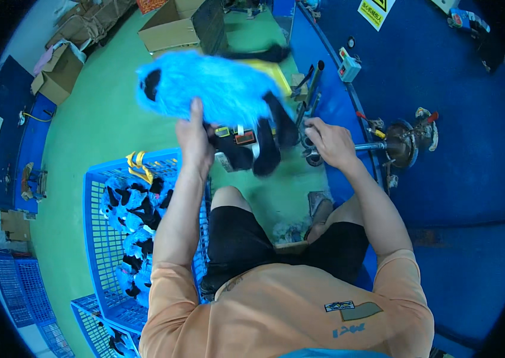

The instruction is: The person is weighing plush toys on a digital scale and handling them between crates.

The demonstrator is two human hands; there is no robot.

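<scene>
Above green floor (103, 131), blue plush toy (204, 83) in left hand (195, 142); right hand (333, 144) beside metal tube (370, 146), grip unclear.

Shaggy bright-blue plush toy (216, 86) with black limbs (267, 149), sideways in the left hand (195, 143), black-patched end leftward.

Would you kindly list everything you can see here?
plush toy: one, blue-black, upper centre
large basket: one, blue, left centre
plush pieces: many, blue-black, inside large basket
crates: several, blue, lower left
looped strip: one, yellow, on large basket
cardboard boxes: several, brown, top and left
warning sign: one, yellow-white, upper right
control box: one, pale, upper right
horizontal pipe: one, silver, right of centre
floor: one, green, left
shirt: one, orange, bottom centre
left grip: one, bare, holding plush toy
right grip: one, bare, near horizontal pipe
</scene>
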